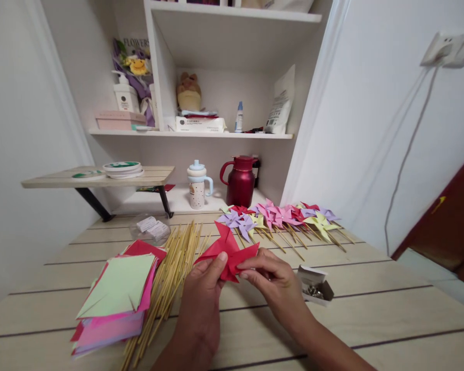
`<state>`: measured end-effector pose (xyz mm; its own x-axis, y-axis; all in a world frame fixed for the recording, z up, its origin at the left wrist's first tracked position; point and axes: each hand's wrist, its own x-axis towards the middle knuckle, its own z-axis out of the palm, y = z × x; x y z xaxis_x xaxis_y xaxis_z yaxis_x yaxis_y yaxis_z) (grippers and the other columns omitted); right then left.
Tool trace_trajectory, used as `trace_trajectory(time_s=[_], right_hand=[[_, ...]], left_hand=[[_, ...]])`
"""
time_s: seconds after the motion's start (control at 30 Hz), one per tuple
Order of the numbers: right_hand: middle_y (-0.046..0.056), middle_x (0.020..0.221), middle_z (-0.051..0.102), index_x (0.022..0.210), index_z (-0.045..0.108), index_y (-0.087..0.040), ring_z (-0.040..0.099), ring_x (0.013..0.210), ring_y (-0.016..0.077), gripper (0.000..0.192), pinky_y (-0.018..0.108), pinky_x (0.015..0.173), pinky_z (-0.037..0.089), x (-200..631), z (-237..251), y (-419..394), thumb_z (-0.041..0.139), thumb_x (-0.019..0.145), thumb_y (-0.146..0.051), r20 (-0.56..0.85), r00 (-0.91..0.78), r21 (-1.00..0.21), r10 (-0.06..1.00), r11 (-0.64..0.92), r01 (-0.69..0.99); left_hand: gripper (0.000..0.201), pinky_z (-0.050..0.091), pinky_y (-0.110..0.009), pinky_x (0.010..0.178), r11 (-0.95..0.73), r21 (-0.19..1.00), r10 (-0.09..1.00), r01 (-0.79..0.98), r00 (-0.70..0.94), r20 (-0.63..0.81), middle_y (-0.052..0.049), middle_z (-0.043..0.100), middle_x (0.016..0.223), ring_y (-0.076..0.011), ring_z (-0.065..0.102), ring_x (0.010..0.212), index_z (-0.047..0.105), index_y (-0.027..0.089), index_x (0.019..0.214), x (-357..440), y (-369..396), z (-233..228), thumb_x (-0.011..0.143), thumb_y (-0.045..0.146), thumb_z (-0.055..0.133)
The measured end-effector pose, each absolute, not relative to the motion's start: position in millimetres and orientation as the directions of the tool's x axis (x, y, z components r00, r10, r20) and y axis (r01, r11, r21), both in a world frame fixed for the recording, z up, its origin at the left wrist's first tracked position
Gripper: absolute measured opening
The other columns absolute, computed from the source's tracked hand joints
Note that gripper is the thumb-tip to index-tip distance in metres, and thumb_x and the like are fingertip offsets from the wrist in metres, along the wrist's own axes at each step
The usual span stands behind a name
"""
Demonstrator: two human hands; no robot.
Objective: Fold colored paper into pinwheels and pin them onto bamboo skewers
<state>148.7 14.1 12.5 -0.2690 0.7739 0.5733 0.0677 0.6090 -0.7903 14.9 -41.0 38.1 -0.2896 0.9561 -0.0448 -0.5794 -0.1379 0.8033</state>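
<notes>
A red paper pinwheel (230,247) is held up over the table between both hands. My left hand (204,288) grips it from the left, thumb pressed near the pinwheel's centre. The fingers of my right hand (276,281) pinch its right-hand blade; whether they hold anything small besides the paper is hidden. Left of my hands lie a bundle of thin wooden sticks (174,268) and a stack of coloured paper squares (118,286) with slit corners, pale green on top. To the right sits an open small box (315,286) with shiny metal bits, too small to name.
Several finished pinwheels on sticks (272,216) lie at the back right. Behind them stand a red jug (241,181) and a speckled cup (197,185). A clear container (150,229) with white packets sits back left, near a small raised shelf (154,175).
</notes>
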Motion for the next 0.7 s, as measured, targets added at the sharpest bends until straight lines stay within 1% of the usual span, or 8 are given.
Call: trace_trajectory(time_s=[0.13,0.23,0.3,0.4,0.53,0.6,0.7], right_hand=[[0.0,0.066,0.062,0.071,0.079,-0.027,0.048,0.061,0.0163,0.008,0.028,0.056,0.035,146.6,14.9,12.8,0.076,0.078,-0.031,0.512,-0.241,-0.844,0.825,0.535,0.04],[-0.001,0.064,0.06,0.068,0.078,-0.026,0.046,0.059,0.0157,0.011,0.028,0.056,0.033,145.2,18.0,11.5,0.077,0.077,-0.032,0.487,-0.206,-0.866,0.849,0.5,0.011],[-0.001,0.061,0.058,0.065,0.076,-0.025,0.043,0.057,0.0153,0.013,0.028,0.055,0.032,144.8,20.2,10.8,0.077,0.076,-0.033,0.473,-0.185,-0.877,0.861,0.481,-0.003],[-0.001,0.059,0.055,0.062,0.074,-0.023,0.041,0.056,0.0148,0.018,0.028,0.054,0.03,144.6,22.4,10.4,0.077,0.075,-0.035,0.449,-0.169,-0.891,0.878,0.453,-0.015],[-0.003,0.056,0.047,0.058,0.068,-0.021,0.039,0.056,0.0143,0.024,0.028,0.055,0.029,144.4,21.5,11.2,0.076,0.075,-0.036,0.434,-0.157,-0.899,0.887,0.439,-0.003],[-0.004,0.057,0.045,0.058,0.066,-0.02,0.039,0.057,0.0141,0.026,0.028,0.055,0.029,144.3,20.2,11.7,0.076,0.076,-0.037,0.435,-0.161,-0.897,0.886,0.442,0.008],[-0.004,0.057,0.044,0.058,0.064,-0.02,0.039,0.057,0.0138,0.027,0.028,0.055,0.029,144.1,19.3,11.8,0.075,0.077,-0.036,0.43,-0.159,-0.898,0.889,0.439,0.029]], left_hand=[[0.021,0.052,-0.034,0.081,-0.138,0.832,0.956,-0.537,-0.293,-0.03,-0.007,0.076,0.08,-0.0226,0.069,0.083,0.076,0.015,0.076,16.6,-43.0,39.3,0.069,0.034,0.081],[0.026,0.05,-0.035,0.086,-0.121,0.858,0.957,-0.499,-0.289,-0.033,-0.008,0.077,0.084,-0.0232,0.069,0.085,0.078,0.015,0.085,16.6,-42.9,37.4,0.069,0.036,0.08],[0.03,0.05,-0.035,0.087,-0.129,0.87,0.951,-0.476,-0.309,-0.029,-0.008,0.077,0.084,-0.0232,0.07,0.084,0.079,0.015,0.088,16.9,-42.3,35.4,0.069,0.037,0.081],[0.031,0.05,-0.035,0.084,-0.136,0.891,0.933,-0.432,-0.357,-0.031,-0.008,0.077,0.082,-0.0237,0.07,0.082,0.079,0.015,0.086,18.1,-42.2,34.3,0.068,0.039,0.081],[0.031,0.051,-0.033,0.077,-0.079,0.932,0.902,-0.353,-0.424,-0.084,-0.008,0.077,0.076,-0.0246,0.07,0.078,0.08,0.014,0.082,20.4,-44.0,37.8,0.064,0.039,0.083],[0.031,0.051,-0.033,0.075,-0.062,0.937,0.896,-0.345,-0.433,-0.1,-0.007,0.077,0.073,-0.0248,0.07,0.076,0.08,0.014,0.081,21.4,-44.6,39.7,0.062,0.039,0.083],[0.032,0.051,-0.034,0.074,-0.044,0.935,0.89,-0.353,-0.438,-0.124,-0.007,0.076,0.072,-0.0259,0.071,0.079,0.08,0.015,0.08,22.0,-44.4,40.8,0.06,0.039,0.084]])
